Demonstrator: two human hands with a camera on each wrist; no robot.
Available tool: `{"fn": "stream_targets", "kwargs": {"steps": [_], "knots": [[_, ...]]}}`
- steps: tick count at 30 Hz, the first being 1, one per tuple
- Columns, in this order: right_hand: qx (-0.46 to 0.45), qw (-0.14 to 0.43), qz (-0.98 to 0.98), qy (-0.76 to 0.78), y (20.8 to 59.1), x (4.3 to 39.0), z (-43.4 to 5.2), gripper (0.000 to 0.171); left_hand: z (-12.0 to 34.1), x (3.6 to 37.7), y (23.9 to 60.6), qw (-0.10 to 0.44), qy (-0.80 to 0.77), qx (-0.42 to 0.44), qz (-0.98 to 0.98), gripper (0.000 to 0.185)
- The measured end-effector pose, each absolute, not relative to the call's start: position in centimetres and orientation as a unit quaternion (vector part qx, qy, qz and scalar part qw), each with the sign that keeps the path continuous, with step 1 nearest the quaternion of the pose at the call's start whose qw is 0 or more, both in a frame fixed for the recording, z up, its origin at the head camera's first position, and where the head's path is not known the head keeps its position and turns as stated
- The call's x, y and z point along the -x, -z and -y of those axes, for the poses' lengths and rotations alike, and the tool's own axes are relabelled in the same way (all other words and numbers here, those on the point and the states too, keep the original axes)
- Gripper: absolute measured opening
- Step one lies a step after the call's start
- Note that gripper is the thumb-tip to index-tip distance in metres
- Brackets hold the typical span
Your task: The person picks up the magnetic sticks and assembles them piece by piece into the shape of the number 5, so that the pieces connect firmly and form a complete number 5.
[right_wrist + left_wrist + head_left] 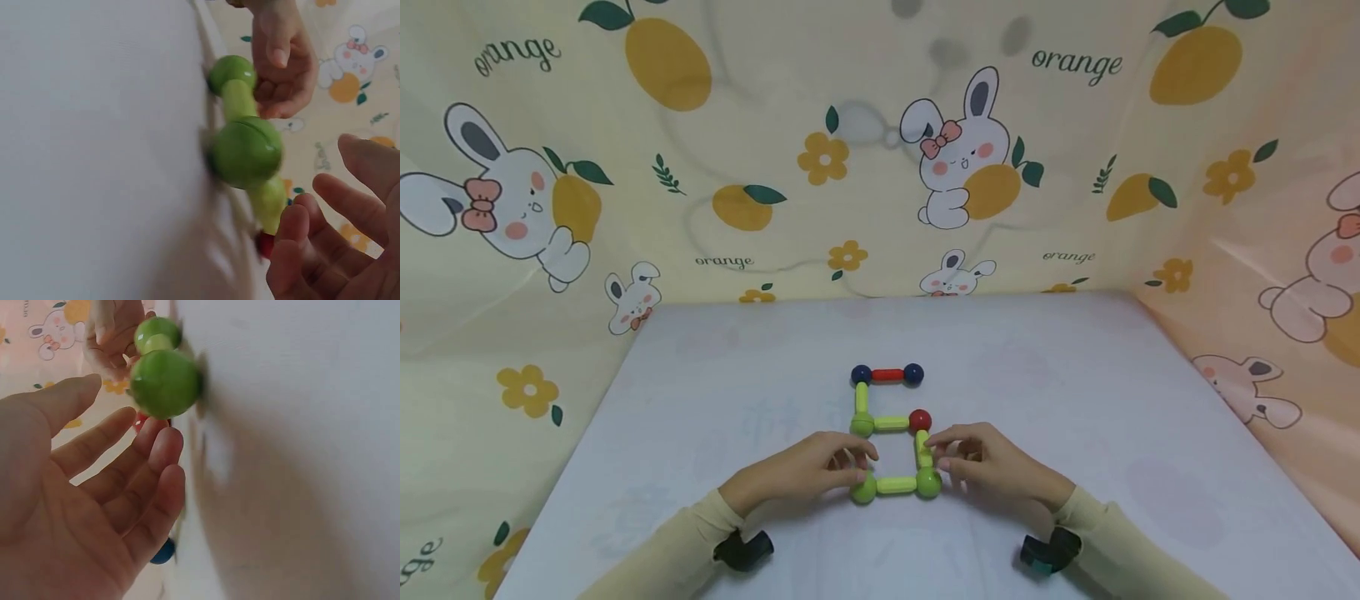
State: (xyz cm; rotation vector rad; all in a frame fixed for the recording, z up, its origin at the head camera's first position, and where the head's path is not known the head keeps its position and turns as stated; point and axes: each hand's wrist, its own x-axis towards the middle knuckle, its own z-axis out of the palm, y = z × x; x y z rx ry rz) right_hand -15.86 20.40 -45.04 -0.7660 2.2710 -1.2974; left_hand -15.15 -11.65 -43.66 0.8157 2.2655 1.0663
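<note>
A ball-and-stick figure lies flat on the white table, shaped like a "5". Two dark blue balls [913, 374] joined by a red stick [887, 376] form its top. A yellow-green stick [861, 397] runs down to a green ball [862, 424], then another across to a red ball [920, 420]. Further sticks lead to the lower right green ball [928, 482] and lower left green ball [863, 488]. My left hand [812, 471], fingers loosely bent, is beside the lower left ball. My right hand [992, 467] has relaxed fingers close by the right-hand stick [922, 450].
The white tabletop [737, 367] spreads around the figure. A cloth [790, 83] printed with rabbits and oranges stands behind and along both sides. Each wrist carries a black camera mount [743, 551].
</note>
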Motion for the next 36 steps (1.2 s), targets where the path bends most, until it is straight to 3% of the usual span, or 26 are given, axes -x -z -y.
{"fn": "stream_targets", "kwargs": {"steps": [21, 36], "knots": [[0.267, 0.065, -0.827, 0.491, 39.8, 19.5, -19.5, 0.025, 11.5, 18.1, 39.2, 0.125, -0.422, -0.308, -0.843, 0.028], [0.273, 0.009, -0.809, 0.52, 36.2, 21.1, -17.9, 0.027, 12.1, 19.9, 35.9, 0.064, -0.478, -0.29, -0.827, 0.03]]}}
